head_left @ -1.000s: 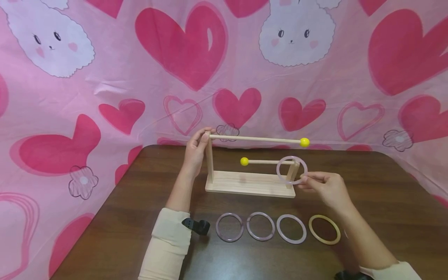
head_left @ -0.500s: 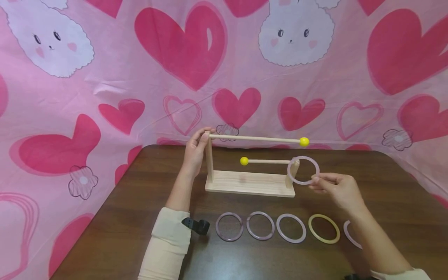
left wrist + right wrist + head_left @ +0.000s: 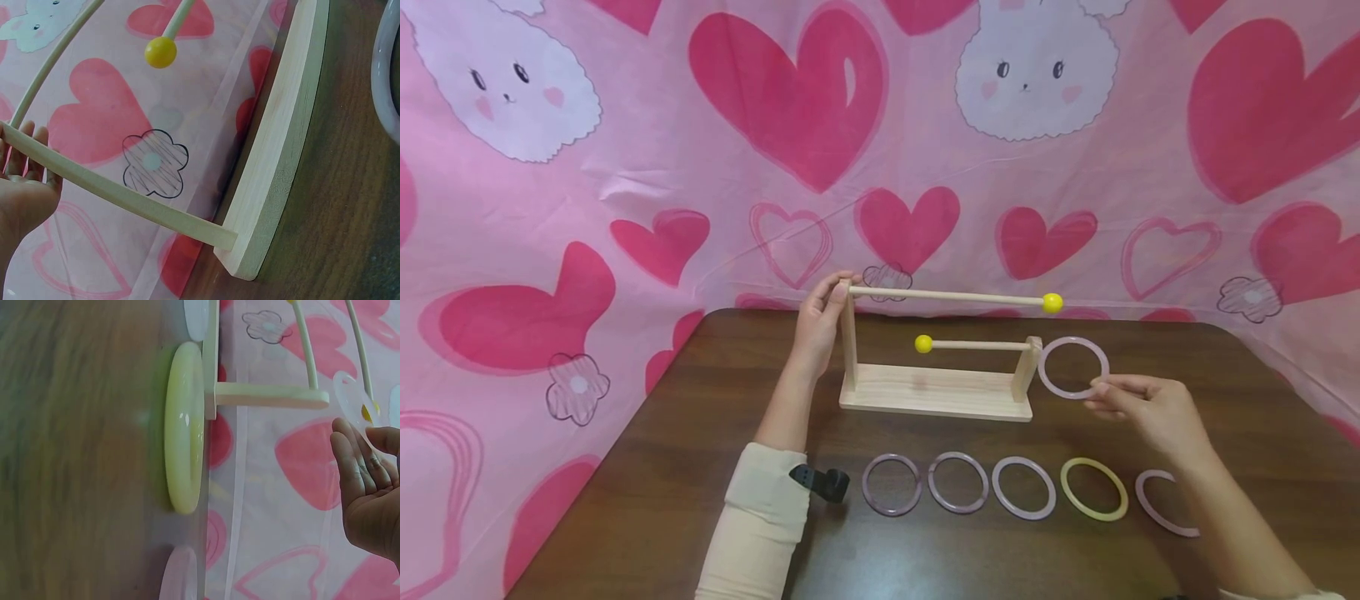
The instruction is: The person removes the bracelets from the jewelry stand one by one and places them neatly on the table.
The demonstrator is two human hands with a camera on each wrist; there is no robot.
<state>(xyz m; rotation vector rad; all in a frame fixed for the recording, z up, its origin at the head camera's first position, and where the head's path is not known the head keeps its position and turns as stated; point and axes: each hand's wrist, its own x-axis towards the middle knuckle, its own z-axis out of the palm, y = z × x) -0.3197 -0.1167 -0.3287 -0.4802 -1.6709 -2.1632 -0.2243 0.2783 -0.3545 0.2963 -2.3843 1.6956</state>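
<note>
My left hand (image 3: 817, 325) holds the top of the taller post of a wooden stand (image 3: 936, 393), with the thumb on the near side; the left wrist view shows the fingers behind that post (image 3: 125, 190). Two horizontal rods, each tipped with a yellow ball, carry nothing. To the right of the shorter post (image 3: 1027, 373), my right hand (image 3: 1161, 412) pinches a pale lilac bangle (image 3: 1071, 340) by its lower right edge. The bangle is raised above the table, face toward me, and no rod passes through it.
In front of the stand lies a row of bangles: several purple ones, such as the leftmost (image 3: 895, 512), and a yellow one (image 3: 1101, 518). My right forearm partly covers the rightmost lilac bangle (image 3: 1165, 523). A pink heart-print cloth (image 3: 925, 125) hangs behind the brown table (image 3: 700, 500).
My right hand has moved to the right with the lilac bangle, from in front of the shorter post to beside it. More of the rightmost bangle shows. My left hand stays put.
</note>
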